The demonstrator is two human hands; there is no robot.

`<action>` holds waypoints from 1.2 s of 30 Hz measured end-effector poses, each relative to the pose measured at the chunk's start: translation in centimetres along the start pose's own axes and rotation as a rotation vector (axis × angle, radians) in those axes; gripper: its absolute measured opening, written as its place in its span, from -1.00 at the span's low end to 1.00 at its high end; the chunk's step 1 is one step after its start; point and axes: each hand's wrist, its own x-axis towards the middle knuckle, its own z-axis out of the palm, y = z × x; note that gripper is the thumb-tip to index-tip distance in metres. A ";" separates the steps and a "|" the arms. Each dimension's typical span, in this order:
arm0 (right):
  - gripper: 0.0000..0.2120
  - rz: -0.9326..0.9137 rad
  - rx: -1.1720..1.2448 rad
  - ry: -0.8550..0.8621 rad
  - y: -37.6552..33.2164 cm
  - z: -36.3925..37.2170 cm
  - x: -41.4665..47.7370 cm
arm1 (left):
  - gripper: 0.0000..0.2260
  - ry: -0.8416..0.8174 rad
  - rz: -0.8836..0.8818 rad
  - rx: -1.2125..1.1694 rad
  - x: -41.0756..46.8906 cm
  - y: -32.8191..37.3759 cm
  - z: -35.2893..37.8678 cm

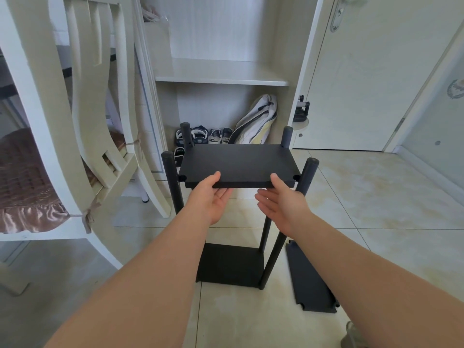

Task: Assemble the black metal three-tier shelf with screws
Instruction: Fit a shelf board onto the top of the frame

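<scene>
At the far left a cream-painted wooden chair [45,116] with a brown satin cushion [27,187] is seen, close beside the work. Next to it the black metal three-tier shelf [276,249] is stood upright on the floor. Four round black posts [171,177] are already joined to a flat black bottom panel [229,264], so the first tier is judged done.

A second flat black rectangular panel [238,162] is held level between the posts near their tops, with its notched corners set against the two near posts. Its front edge is grasped by the left hand [213,199] — thumb on top, fingers underneath. It is grasped the same way by the right hand [282,199]. No screws or tool can be made out, so it cannot be told whether this tier is fastened; it is judged to be only positioned.

Further right a third black panel [310,280] is left lying on the floor just beside the frame, not yet fitted — two tiers and their screws appear to remain.

The work is done on glossy beige floor tiles [376,222]. Behind, an open cream wardrobe [221,79] is seen with small shoes [200,136] and a pale bag [258,119] at its foot. A cream door [351,84] is seen at the right.
</scene>
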 end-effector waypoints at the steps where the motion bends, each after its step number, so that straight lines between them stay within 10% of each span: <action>1: -0.63 -0.001 0.025 0.004 0.1 0.3 0.2 | -0.74 0.004 0.002 0.006 0.1 0.0 -0.1; 12: -0.72 0.090 0.110 0.131 4.2 1.4 2.4 | -0.81 0.272 -0.026 0.370 1.7 -2.6 -2.6; 36: -0.71 0.206 0.011 0.219 12.6 -0.7 5.0 | -0.64 0.448 -0.097 0.330 6.4 -9.1 -10.1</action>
